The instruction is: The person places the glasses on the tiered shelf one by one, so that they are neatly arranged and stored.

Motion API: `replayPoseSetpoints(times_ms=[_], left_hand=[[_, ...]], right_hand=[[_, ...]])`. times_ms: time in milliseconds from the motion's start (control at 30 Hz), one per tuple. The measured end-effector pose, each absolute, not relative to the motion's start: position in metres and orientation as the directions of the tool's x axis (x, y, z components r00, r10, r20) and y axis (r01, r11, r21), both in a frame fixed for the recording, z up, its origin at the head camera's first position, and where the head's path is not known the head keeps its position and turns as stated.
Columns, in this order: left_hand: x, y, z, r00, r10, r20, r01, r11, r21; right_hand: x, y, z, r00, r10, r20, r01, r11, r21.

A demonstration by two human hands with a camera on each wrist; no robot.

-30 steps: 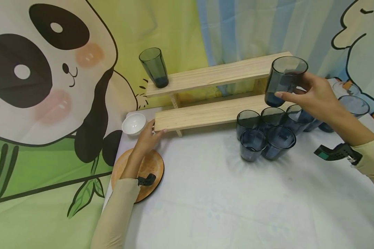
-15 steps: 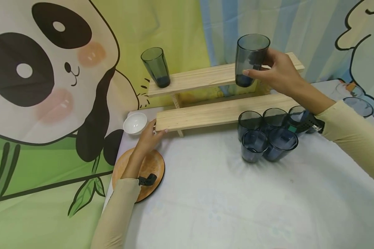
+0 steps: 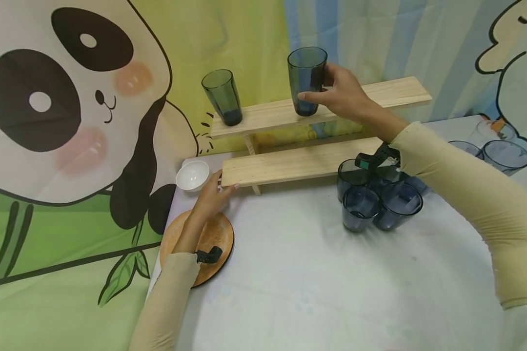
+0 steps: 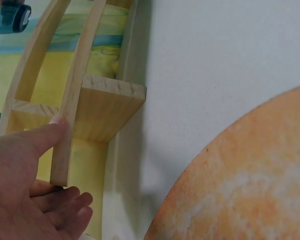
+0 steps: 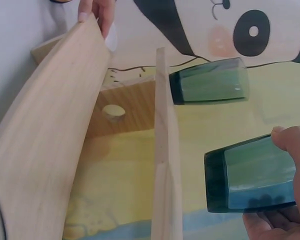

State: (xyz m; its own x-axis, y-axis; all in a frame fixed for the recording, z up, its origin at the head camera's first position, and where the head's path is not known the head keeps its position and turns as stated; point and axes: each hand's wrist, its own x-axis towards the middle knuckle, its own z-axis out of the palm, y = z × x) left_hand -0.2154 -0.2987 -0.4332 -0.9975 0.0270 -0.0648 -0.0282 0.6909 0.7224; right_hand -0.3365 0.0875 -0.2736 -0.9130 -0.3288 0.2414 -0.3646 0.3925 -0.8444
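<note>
Head view: clasping a tinted glass tumbler (image 3: pixel 305 80) in the right hand (image 3: pixel 344 95), just above the upper shelf (image 3: pixel 268 115); gripping the lower shelf (image 3: pixel 281 165) with the left hand (image 3: pixel 211 199). Apparently placed: one green tumbler (image 3: pixel 224 97) up there. Seemingly left: several blue tumblers (image 3: pixel 359 210) on the table (image 3: pixel 312 282).

The right hand (image 3: pixel 344 92) carried its tinted drinking glass (image 3: pixel 306 80) leftward, from over the clustered tumblers (image 3: pixel 397 207) to above the middle of the upper wooden shelf (image 3: pixel 268 114), nearer the standing green glass (image 3: pixel 224 100). The black wrist camera (image 3: pixel 375 157) and beige right sleeve (image 3: pixel 461 190) swung across, partly hiding the rear tumblers.
</note>
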Motion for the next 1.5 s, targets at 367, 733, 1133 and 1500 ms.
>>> replayPoseSetpoints(times_ms=[367,733,1133,1500], left_hand=[[-0.215,-0.298,-0.433,-0.997,0.031,-0.068,-0.028,0.688,0.725],[-0.212,-0.297,-0.431,-0.998,0.027,-0.065,-0.029,0.683,0.73],[-0.214,-0.297,-0.431,-0.998,0.028,-0.064,-0.027,0.685,0.728],[-0.213,-0.299,-0.432,-0.998,0.03,-0.061,-0.025,0.678,0.734]], right_hand=[[-0.358,0.038,-0.278,-0.923,-0.348,0.164,-0.306,0.406,-0.861],[-0.371,0.002,-0.281,-0.932,-0.341,0.12,-0.27,0.437,-0.858],[-0.376,-0.014,-0.285,-0.937,-0.334,0.101,-0.252,0.449,-0.857],[-0.376,-0.027,-0.288,-0.935,-0.345,0.078,-0.245,0.476,-0.845]])
